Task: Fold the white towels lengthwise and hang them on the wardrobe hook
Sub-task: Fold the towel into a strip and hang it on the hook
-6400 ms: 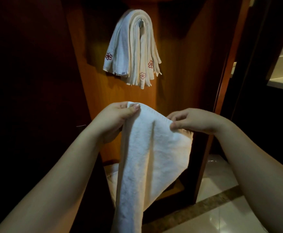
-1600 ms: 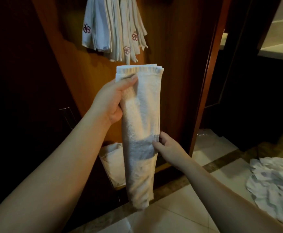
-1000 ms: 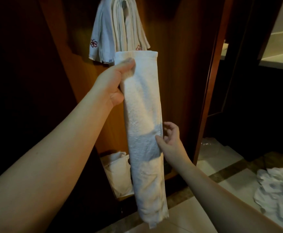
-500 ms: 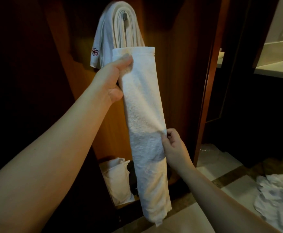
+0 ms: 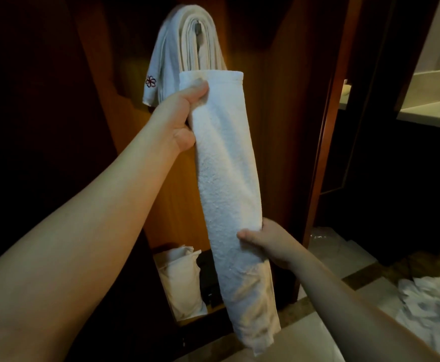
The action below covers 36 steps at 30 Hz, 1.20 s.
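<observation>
Wardrobe [image 5: 273,126]: left hand [image 5: 179,113] pinches folded towel's [image 5: 226,178] top edge; right hand [image 5: 271,244] grips midway.

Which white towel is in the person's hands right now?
The long folded towel in front: the left hand grips its top, the right hand holds it lower down. The other towels are draped over the hook; more lie crumpled on the floor.

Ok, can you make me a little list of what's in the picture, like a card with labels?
held: long folded white terry towel
left hand: grips its top
right hand: holds it lower down
hook: dark metal wardrobe hook, under draped white towels
floor: crumpled white cloth pile
</observation>
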Motion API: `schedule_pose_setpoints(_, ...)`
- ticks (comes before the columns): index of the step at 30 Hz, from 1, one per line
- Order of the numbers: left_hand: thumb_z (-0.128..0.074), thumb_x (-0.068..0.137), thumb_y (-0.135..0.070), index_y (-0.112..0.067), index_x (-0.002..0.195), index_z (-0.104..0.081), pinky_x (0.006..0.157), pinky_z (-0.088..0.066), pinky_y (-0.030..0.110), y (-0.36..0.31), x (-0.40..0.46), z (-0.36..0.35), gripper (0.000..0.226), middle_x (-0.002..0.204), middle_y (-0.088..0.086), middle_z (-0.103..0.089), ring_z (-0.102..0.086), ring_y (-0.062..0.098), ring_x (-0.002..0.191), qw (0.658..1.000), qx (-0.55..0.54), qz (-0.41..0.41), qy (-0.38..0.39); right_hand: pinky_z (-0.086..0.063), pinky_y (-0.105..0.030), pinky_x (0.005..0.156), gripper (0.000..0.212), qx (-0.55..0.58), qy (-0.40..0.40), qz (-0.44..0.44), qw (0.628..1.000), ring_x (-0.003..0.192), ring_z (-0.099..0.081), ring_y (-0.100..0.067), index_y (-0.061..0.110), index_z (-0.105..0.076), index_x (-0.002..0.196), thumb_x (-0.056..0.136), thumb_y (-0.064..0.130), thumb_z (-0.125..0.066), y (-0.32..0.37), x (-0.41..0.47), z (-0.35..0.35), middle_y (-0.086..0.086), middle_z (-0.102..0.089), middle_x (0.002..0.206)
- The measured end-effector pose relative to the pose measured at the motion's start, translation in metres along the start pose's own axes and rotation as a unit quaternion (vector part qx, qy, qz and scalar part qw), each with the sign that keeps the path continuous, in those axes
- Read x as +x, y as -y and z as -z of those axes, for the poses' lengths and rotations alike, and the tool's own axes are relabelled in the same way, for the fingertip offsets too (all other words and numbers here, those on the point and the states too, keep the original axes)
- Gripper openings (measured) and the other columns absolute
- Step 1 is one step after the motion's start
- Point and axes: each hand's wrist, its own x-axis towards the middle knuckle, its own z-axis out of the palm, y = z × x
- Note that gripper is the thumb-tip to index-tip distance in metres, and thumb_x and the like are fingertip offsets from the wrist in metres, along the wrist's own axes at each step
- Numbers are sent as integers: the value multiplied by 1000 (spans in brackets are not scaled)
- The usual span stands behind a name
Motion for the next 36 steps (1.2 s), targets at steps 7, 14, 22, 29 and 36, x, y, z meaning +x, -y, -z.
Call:
schedule_pose_setpoints(7, -76, 87, -12, -8, 96, -58, 55, -61, 50, 16, 42, 6, 20, 69, 13, -74, -74, 30, 64, 990, 46, 44, -127, -55, -40, 100, 61, 41, 111, -115, 986, 111, -70, -24, 12, -64, 122, 72, 45, -77, -6, -1, 12, -7, -73, 120)
schedule_pose_setpoints(14, -79, 85, -14, -7, 113, -62, 75, -61, 50, 50, 83, 17, 34, 98, 13, -74, -73, 29, 85, 981, 79, 85, -157, -59, -34, 86, 61, 291, 183, -165, 924, 111, -70, -27, 8, -80, 107, 54, 29, -101, -38, -13, 16, -14, -73, 119)
schedule_pose_setpoints(22, -80, 85, -28, -9, 113, -59, 89, -57, 48, 99, 104, 40, 40, 104, 10, -68, -67, 29, 94, 964, 172, 125, -161, -45, -47, 111, 87, 246, 246, -207, 914, 124, -62, -29, 10, -58, 133, 60, 35, -98, -49, -25, 12, -12, -67, 132)
schedule_pose_setpoints(29, -44, 98, -62, -10, 144, -42, 89, -56, 47, 180, 72, 83, 69, 131, 20, -61, -67, 33, 113, 946, 169, 278, -9, -58, -38, 92, 55, 333, 152, -137, 921, 119, -66, -29, 14, -73, 120, 73, 40, -83, -10, -17, 29, -13, -68, 129)
schedule_pose_setpoints(36, -37, 75, -91, -31, 136, -59, 117, -35, 49, 243, -4, 113, 88, 144, 5, -58, -50, 23, 133, 932, 126, 302, 153, -52, -40, 99, 52, 336, -3, -75, 939, 116, -68, -27, 9, -62, 128, 90, 43, -54, 19, 13, 48, -12, -69, 128)
